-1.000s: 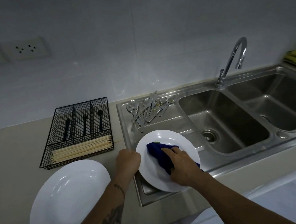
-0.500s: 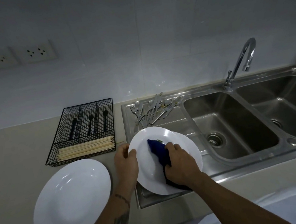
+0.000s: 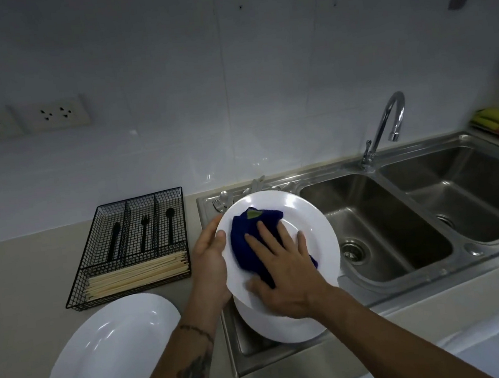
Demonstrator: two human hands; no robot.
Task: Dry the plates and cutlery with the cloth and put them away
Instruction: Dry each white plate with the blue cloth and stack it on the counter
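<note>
Glossy round plate (image 3: 312, 213) gripped by left hand (image 3: 208, 251); flat right hand (image 3: 284, 265) presses nubby blue cloth (image 3: 247, 241).

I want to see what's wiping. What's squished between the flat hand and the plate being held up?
In the head view, a dark blue cloth lies between the right hand and the raised white plate.
</note>
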